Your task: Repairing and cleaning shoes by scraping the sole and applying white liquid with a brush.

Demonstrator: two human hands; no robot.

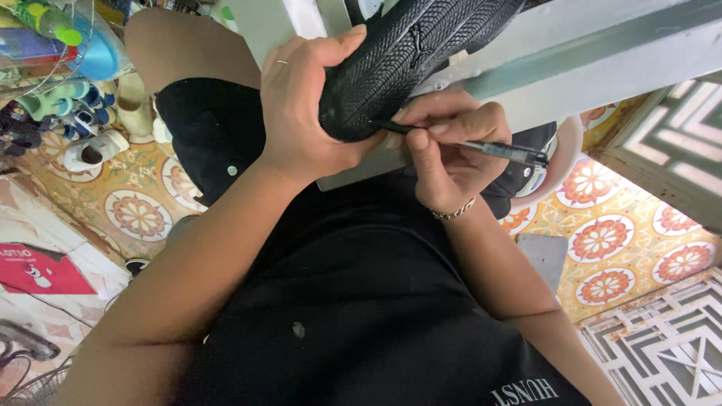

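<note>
My left hand grips the end of a black ribbed shoe sole, thumb over its top edge, pressing it against a pale table edge. A ring shows on one finger. In my right hand is a black pen, held like a writing tool, its tip touching the lower rim of the sole beside my left palm. A chain bracelet sits on my right wrist. My black shirt and shorts fill the lower middle of the head view.
A pale grey table runs across the upper right. The patterned floor tiles show on both sides. Coloured thread spools and bottles lie at the upper left. A patterned metal grille stands at the lower right.
</note>
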